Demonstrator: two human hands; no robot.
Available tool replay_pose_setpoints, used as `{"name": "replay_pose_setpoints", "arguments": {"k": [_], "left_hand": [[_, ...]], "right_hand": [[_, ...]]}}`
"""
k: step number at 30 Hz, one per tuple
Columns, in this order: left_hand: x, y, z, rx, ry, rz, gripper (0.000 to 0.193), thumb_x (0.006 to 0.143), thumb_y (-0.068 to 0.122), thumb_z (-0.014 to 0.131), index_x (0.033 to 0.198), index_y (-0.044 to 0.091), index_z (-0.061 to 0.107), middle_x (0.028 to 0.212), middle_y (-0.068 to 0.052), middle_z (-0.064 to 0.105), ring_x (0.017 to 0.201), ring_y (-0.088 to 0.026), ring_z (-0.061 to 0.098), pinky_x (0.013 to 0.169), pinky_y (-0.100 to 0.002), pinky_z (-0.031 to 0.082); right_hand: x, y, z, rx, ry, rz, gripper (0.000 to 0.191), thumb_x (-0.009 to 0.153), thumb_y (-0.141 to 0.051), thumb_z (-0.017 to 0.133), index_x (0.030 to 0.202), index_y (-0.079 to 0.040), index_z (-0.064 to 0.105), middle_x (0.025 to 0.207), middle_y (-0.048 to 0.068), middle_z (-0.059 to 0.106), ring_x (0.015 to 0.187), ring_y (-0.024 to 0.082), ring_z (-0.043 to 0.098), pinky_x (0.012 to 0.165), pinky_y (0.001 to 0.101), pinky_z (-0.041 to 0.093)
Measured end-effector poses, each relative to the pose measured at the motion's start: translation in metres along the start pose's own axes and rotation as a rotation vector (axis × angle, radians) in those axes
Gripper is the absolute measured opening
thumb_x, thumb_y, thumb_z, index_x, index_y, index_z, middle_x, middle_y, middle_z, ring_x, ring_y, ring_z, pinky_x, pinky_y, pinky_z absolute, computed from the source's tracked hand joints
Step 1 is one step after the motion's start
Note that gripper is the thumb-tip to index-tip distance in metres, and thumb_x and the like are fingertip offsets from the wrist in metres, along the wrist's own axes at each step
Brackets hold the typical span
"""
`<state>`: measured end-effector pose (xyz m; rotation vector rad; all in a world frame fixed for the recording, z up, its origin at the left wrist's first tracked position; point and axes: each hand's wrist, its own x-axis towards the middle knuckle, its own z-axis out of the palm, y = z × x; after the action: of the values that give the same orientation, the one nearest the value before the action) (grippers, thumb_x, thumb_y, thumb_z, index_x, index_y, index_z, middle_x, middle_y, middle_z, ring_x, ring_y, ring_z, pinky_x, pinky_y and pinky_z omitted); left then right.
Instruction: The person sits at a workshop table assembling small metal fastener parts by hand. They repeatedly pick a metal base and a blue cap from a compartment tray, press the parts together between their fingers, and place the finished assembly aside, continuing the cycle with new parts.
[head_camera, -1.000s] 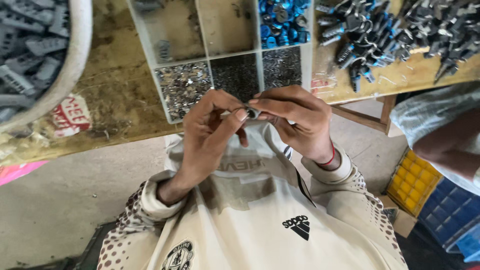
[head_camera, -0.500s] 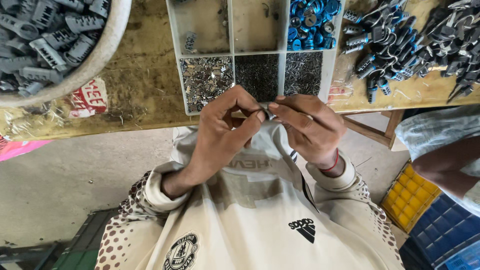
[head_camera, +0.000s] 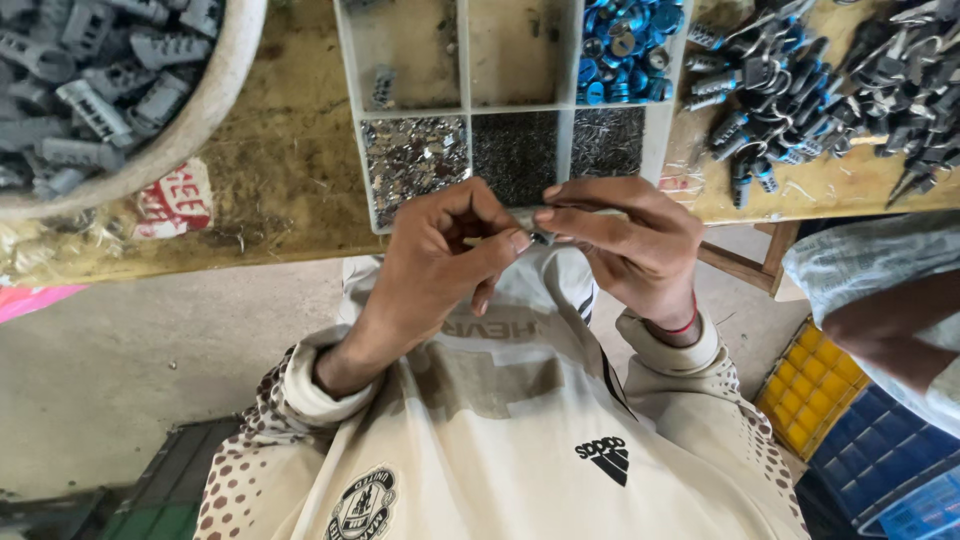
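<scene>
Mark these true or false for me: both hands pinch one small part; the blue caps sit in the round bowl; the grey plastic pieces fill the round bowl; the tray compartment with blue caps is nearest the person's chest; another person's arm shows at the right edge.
1. The left hand and right hand pinch one small grey metal part between their fingertips. True.
2. The round blue caps sit in the pale round bowl. False: they lie in a compartment of the white divided plastic tray.
3. Grey moulded plastic pieces fill that bowl. True.
4. The blue caps' compartment is nearest the chest. False: it is in the far row.
5. Another person's arm shows at the right edge. True.
</scene>
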<state>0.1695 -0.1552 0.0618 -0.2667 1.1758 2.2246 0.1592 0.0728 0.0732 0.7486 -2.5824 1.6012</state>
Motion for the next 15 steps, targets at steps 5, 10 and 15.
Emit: {"name": "replay_pose_setpoints", "arguments": {"k": [5, 10, 15], "left_hand": [[0.0, 0.003, -0.001, 0.031, -0.034, -0.006, 0.011, 0.097, -0.001, 0.07, 0.09, 0.0, 0.062, 0.071, -0.002, 0.062, 0.055, -0.004, 0.056, 0.044, -0.022, 0.047], [-0.002, 0.0, 0.002, 0.089, 0.06, 0.021, 0.01, 0.1, -0.003, 0.067, 0.092, 0.0, 0.061, 0.075, -0.003, 0.062, 0.055, -0.004, 0.055, 0.044, -0.021, 0.045], [-0.001, -0.016, 0.01, 0.505, 0.135, 0.371, 0.006, 0.101, -0.002, 0.065, 0.106, 0.0, 0.061, 0.093, -0.007, 0.065, 0.063, -0.011, 0.061, 0.052, -0.022, 0.052]], "right_hand": [[0.003, -0.003, 0.0, 0.054, -0.023, 0.035, 0.034, 0.089, 0.017, 0.076, 0.114, -0.006, 0.075, 0.117, 0.012, 0.071, 0.105, 0.022, 0.074, 0.085, 0.0293, 0.065], [0.003, -0.001, -0.004, -0.007, -0.018, -0.066, 0.034, 0.087, 0.015, 0.08, 0.114, -0.005, 0.076, 0.113, 0.011, 0.071, 0.102, 0.021, 0.075, 0.083, 0.0294, 0.065], [0.011, -0.011, -0.005, -0.212, -0.059, -0.125, 0.028, 0.086, 0.008, 0.084, 0.111, -0.001, 0.076, 0.11, 0.009, 0.071, 0.097, 0.021, 0.074, 0.078, 0.031, 0.062]]}}
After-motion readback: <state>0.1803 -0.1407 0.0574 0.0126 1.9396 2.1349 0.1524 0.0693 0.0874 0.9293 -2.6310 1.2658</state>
